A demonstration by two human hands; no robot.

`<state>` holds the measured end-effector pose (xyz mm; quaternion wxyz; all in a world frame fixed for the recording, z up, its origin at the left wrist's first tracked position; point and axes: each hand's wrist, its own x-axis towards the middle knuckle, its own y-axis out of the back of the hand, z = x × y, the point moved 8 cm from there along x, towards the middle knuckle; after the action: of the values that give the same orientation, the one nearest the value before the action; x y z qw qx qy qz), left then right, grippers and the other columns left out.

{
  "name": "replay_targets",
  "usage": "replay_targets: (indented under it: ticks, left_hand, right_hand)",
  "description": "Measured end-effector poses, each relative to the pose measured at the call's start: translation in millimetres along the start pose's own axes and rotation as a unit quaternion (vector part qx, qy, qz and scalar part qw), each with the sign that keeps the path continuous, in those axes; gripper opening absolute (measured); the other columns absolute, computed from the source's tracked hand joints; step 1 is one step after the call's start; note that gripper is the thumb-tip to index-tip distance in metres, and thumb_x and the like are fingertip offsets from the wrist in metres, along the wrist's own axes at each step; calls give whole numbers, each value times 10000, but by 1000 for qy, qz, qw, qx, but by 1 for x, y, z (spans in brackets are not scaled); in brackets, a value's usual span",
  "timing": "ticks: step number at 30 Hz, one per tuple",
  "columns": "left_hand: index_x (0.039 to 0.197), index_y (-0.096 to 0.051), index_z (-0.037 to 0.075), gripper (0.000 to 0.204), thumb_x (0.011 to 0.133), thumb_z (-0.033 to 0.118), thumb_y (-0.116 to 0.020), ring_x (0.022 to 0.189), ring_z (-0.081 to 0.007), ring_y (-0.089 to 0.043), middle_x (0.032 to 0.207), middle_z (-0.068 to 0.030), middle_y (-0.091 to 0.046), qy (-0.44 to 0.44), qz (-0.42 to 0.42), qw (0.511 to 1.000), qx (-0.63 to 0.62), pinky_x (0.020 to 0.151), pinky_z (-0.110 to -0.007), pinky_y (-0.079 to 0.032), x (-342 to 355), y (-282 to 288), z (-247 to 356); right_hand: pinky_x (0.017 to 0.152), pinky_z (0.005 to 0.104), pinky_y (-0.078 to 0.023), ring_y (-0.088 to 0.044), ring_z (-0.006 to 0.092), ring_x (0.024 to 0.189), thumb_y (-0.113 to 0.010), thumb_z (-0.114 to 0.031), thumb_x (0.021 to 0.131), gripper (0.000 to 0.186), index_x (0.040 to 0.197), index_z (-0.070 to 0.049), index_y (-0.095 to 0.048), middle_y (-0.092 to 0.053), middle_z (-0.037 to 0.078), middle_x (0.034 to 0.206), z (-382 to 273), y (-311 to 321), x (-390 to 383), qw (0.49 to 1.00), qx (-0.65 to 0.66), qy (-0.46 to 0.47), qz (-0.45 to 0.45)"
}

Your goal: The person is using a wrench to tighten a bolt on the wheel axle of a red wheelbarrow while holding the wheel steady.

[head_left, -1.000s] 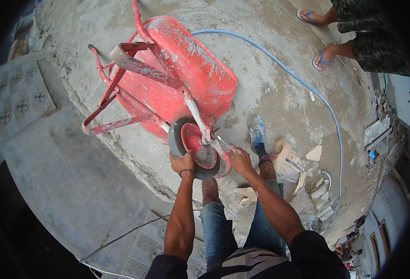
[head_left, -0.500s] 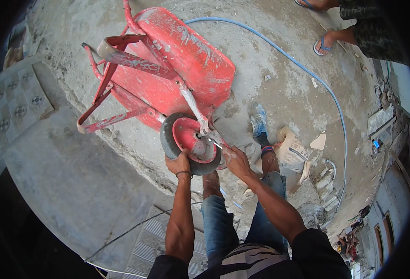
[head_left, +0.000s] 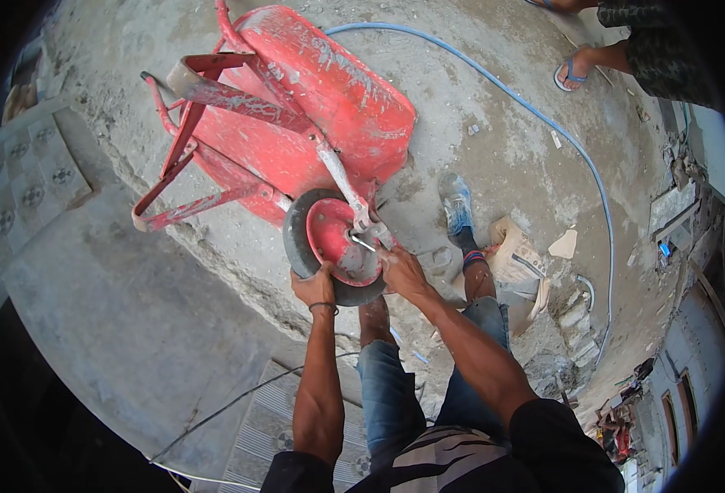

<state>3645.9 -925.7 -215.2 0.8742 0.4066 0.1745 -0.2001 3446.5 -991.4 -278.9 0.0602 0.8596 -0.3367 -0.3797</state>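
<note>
A red wheelbarrow, scraped and spattered with grey, lies overturned on the ground with its legs and handles up. Its wheel, a black tyre around a red rim, stands tilted at the front end beside the frame arm. My left hand grips the tyre at its near left edge. In my right hand, fingers closed, is a thin shiny metal rod. The rod's far tip is at the hub in the middle of the rim; its other end is hidden by my fingers.
A blue hose curves across the right side. Next to my shoe lies a torn paper sack among rubble. A raised concrete slab and a dark cable are at left. Another person's sandalled foot stands at far right.
My right hand has shifted slightly left, carrying the rod's tip from beside the frame arm to the wheel's hub. My left hand keeps its hold on the tyre.
</note>
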Motion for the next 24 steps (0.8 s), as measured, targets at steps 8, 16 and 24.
replay_targets:
  ticks: [8, 16, 24]
  left_hand:
    - [995, -588, -48, 465, 553, 4, -722, 760, -207, -623, 890, -104, -670, 1, -2, 1000, -8, 734, -315, -500, 1, -1, -3]
    - [938, -587, -44, 444, 520, 16, -726, 693, -196, -586, 831, -86, -644, 17, -4, 999, -27, 671, -314, -486, 7, -2, -3]
    - [932, -588, -36, 445, 511, 9, -726, 681, -186, -578, 825, -76, -641, 20, -8, 999, -32, 656, -310, -482, 7, -3, -6]
  right_hand:
    - [755, 487, -487, -601, 424, 839, -490, -107, 888, 388, 1265, -109, -583, -598, 273, 951, -2, 1, 2, 1000, -15, 15, -1]
    - [753, 472, -489, -599, 423, 851, -492, -100, 890, 389, 1269, -109, -577, -591, 254, 915, -4, 2, -1, 1000, 15, -20, -17]
    - [737, 465, -503, -614, 411, 840, -534, -73, 866, 393, 1255, -100, -586, -615, 244, 921, 2, 3, -8, 1000, 4, -7, 7]
